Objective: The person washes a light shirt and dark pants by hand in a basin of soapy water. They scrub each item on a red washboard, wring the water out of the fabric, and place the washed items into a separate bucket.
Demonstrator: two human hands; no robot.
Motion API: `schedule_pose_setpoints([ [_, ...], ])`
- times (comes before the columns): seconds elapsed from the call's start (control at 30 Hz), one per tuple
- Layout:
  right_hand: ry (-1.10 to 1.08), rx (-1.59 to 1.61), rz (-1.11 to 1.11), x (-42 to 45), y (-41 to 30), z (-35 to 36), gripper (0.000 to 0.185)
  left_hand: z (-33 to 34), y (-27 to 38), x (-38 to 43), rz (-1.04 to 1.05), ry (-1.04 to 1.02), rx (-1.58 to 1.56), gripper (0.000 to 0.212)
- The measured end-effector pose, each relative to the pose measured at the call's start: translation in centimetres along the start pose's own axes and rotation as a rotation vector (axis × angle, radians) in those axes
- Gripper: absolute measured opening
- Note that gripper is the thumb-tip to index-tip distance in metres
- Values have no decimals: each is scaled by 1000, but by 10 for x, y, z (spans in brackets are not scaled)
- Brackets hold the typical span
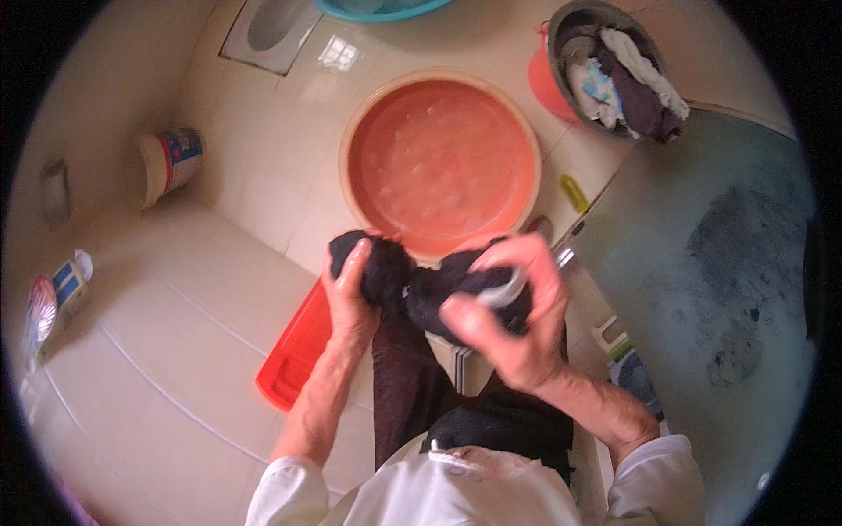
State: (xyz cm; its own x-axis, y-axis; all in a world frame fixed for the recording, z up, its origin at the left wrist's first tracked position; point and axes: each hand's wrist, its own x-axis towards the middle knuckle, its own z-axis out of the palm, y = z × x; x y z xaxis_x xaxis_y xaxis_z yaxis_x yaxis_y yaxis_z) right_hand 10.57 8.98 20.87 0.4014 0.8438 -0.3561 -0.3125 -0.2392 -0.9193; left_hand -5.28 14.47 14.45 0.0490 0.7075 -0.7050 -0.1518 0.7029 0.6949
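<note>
A bunched black cloth point(424, 289) spans between my two hands, just below the near rim of an orange plastic basin point(348, 164). The basin holds cloudy water with some suds. My left hand point(350, 289) grips the cloth's left end, thumb on top. At its right end, my right hand point(513, 302) is curled around the cloth and a whitish, curved object point(505, 292), blurred by motion; it may be a brush or soap, I cannot tell which. A red plastic washboard point(299, 348) leans beside my left forearm.
A dark basin point(559, 72) with wet clothes point(628, 92) rests on a red bucket point(549, 85) at upper right. A yellow-green brush point(573, 192) lies on the tiles. A teal basin point(388, 14), squat toilet point(270, 29) and white bucket point(171, 164) stand farther off; a glass panel is at right.
</note>
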Motion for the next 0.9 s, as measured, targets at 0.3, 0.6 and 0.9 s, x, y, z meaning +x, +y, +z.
schedule_pose_setpoints([
  [0.3,-477,-247,-702,-12,-26,36,36,40,56,-2,-361,-61,-32,28],
  [0.6,-519,-365,-1020,-21,-1,64,8,53,54,11,-314,-250,284,18],
  [0.9,-720,-632,-1106,-25,40,75,8,55,32,26,-302,-238,473,16],
])
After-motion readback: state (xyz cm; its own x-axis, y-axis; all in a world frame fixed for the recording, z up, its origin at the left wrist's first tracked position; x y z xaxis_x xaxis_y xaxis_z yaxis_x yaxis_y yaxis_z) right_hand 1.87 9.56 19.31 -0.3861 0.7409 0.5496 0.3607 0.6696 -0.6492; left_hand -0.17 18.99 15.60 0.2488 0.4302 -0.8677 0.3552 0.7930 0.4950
